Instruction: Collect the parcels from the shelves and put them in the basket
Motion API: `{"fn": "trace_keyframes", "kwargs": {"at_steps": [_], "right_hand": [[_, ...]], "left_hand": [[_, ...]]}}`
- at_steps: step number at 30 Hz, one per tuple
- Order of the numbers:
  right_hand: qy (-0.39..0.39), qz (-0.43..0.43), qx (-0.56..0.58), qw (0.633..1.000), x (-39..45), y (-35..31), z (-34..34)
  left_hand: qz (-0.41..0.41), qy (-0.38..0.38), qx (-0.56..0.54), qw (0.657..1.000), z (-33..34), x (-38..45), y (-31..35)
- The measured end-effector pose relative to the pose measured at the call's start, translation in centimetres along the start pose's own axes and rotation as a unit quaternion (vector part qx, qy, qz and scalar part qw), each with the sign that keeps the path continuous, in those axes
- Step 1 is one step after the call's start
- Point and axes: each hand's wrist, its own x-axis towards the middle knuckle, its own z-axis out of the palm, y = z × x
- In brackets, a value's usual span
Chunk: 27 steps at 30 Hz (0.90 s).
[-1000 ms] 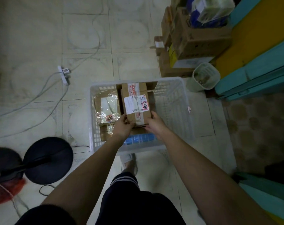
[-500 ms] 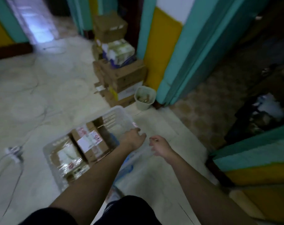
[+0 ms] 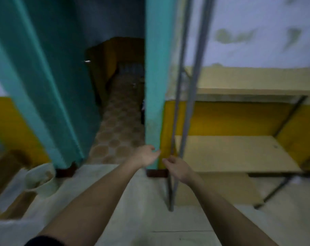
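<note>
1. The shelves (image 3: 235, 151) stand at the right on grey metal posts, their boards bare; no parcel or basket is in view.
2. A teal door frame (image 3: 153, 103) rises just left of them.
3. The left hand (image 3: 146, 157) and right hand (image 3: 177, 166) reach forward, fingers loosely curled, holding nothing.
</note>
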Motion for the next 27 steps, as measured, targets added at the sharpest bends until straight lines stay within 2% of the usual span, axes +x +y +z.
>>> {"fn": "trace_keyframes", "kwargs": {"at_steps": [5, 12, 17, 21, 27], "right_hand": [[0.123, 0.058, -0.023, 0.990, -5.9, 8.0, -14.9], [0.260, 0.150, -0.066, 0.952, -10.0, 18.8, -30.3], [0.307, 0.224, -0.089, 0.921, -10.2, 25.3, -39.9], [0.332, 0.291, -0.084, 0.894, -11.2, 29.9, -47.1], [0.401, 0.386, -0.052, 0.829, -14.5, 35.0, -56.2]], "left_hand": [[0.122, -0.044, 0.098, 0.987, 5.4, 4.4, 17.5], [0.298, -0.047, 0.228, 0.926, 12.2, 7.4, 37.1], [0.379, -0.066, 0.207, 0.900, 16.6, 12.3, 48.3], [0.431, -0.115, 0.169, 0.879, 19.9, 16.4, 56.9], [0.502, -0.139, 0.189, 0.833, 24.3, 18.9, 69.1]]}}
